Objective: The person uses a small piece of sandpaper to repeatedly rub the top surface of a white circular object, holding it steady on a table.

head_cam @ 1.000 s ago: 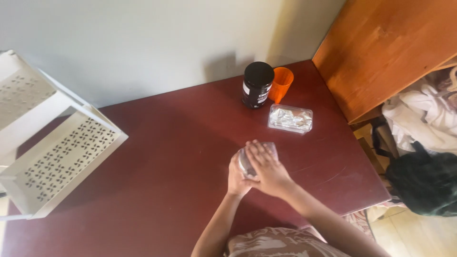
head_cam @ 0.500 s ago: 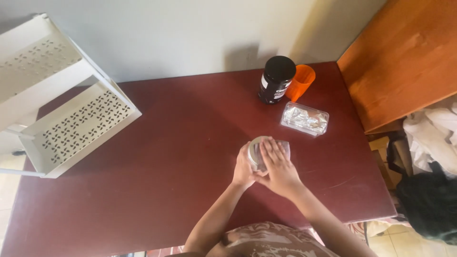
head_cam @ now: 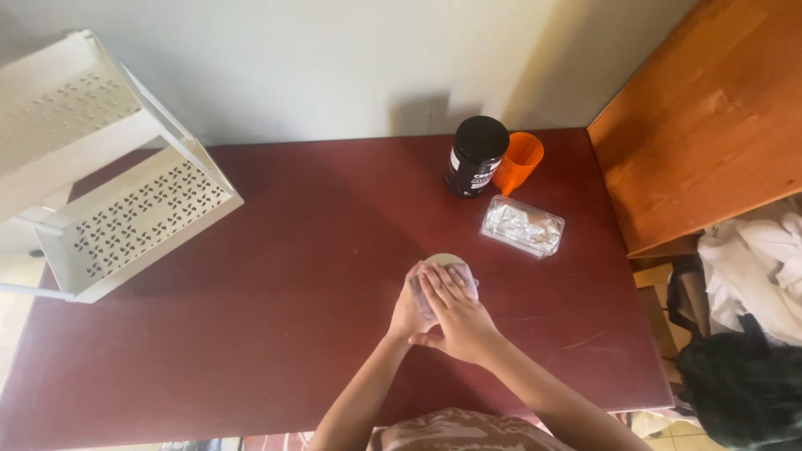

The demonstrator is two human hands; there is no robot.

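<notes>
From the head camera, you have both hands closed around a small clear jar (head_cam: 445, 271) with a pale round lid, held over the middle of the dark red table (head_cam: 276, 276), a little toward your side. Your left hand (head_cam: 408, 311) cups the jar from the left, its fingers curled against the side, while your right hand (head_cam: 455, 313) lies over the top and right, fingers spread flat across it and pointing away from you, so only the lid's far edge and a strip of the clear body show; whether the jar rests on the table cannot be told. Well beyond your hands, near the wall, a black-lidded dark canister (head_cam: 476, 156) stands upright, touching or just beside an orange cup (head_cam: 518, 163) on its right. A clear plastic box (head_cam: 522, 226) holding something silvery lies flat just in front of those two. A white perforated rack (head_cam: 109, 192) overhangs the table's far left corner.
</notes>
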